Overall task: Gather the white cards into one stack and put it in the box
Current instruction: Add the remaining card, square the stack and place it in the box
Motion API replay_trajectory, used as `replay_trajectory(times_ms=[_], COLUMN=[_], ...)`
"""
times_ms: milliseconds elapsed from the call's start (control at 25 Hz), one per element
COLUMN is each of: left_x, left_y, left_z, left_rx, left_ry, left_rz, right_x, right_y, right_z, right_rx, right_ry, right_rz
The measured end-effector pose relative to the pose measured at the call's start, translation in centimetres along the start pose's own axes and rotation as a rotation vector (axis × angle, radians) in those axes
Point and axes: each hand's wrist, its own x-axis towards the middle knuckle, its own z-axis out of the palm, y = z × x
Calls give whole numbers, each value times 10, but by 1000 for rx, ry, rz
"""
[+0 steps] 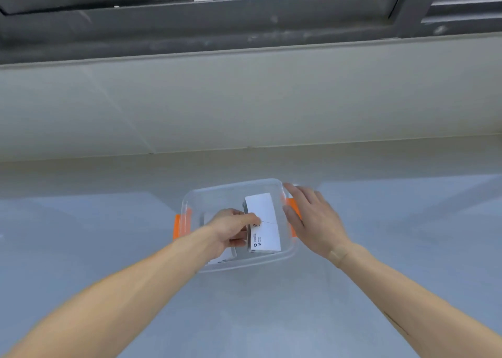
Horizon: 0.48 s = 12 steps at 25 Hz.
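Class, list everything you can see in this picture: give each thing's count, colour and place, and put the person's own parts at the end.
box: one, clear plastic, middle of the table, open, no lid in view
clips: two, orange, one on the box's left side, one on its right
card stack: one, white with small black print near its front end, inside the box, right of centre
other white cards: count unclear, inside the box under the left hand, mostly hidden
table: one, pale grey-blue, glossy, fills the lower half
wall ledge: one, off-white, behind the table
window frame: dark grey, across the top
left hand: one, inside the box, fingers on the card stack's left edge
right hand: one, open, against the box's right side over the clip
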Motion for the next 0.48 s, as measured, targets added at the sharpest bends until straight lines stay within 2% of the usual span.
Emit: replay_trajectory(times_ms=[240,480], left_x=[19,30], left_y=[-4,-10], left_z=[18,30], left_rx=[-6,-52], left_ry=[108,135], left_rz=[-108,-124], right_x=[1,4], right_y=[-1,-2], right_z=[6,8], right_rx=[-141,-209], right_ry=[102,84], right_rz=[-96,-132])
